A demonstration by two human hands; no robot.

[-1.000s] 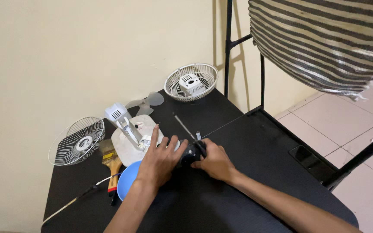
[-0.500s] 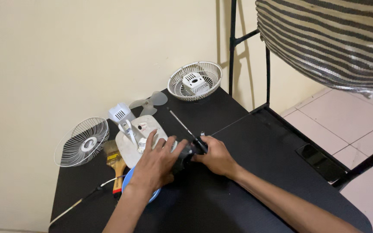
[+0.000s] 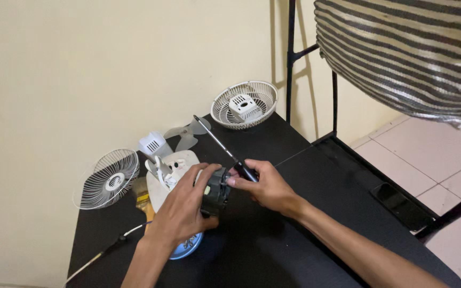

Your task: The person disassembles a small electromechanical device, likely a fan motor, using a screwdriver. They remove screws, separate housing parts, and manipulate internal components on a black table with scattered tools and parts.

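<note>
Black motor (image 3: 215, 191) in left hand (image 3: 183, 209) grip, screwdriver (image 3: 225, 149) in right hand (image 3: 265, 184), mid-table (image 3: 305, 160), far from edges.

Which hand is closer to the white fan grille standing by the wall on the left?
Left. The left hand lies just right of the fan grille, gripping the black motor; the right hand sits farther right.

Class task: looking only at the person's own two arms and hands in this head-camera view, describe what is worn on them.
Nothing is worn. The left hand and right hand are bare, without gloves, rings or a watch that can be seen. Both forearms are uncovered as far as the picture's lower edge; no sleeve shows.
</note>
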